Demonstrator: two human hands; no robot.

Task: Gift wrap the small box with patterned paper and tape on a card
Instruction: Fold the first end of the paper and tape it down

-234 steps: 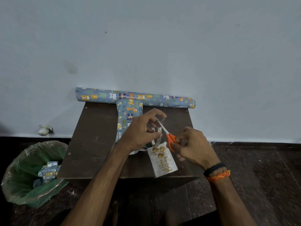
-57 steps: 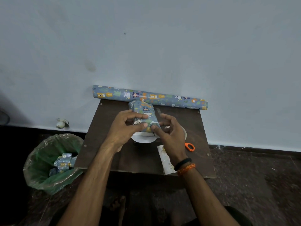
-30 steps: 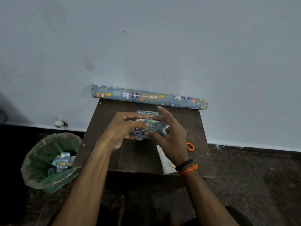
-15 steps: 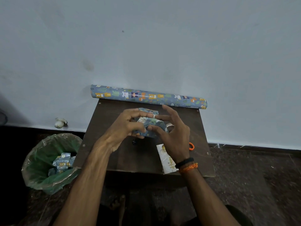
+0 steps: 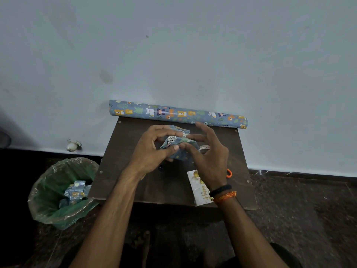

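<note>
A small dark brown table (image 5: 135,182) stands against a pale wall. Along its far edge lies a roll of patterned wrapping paper (image 5: 177,114), blue with bears and leaves, both ends overhanging the tabletop. Near the front right edge lies a white card (image 5: 199,192) with gold balloons and gold lettering. Just right of it an orange scissors handle (image 5: 229,173) shows. A tape roll (image 5: 205,147) sits further back.
</note>
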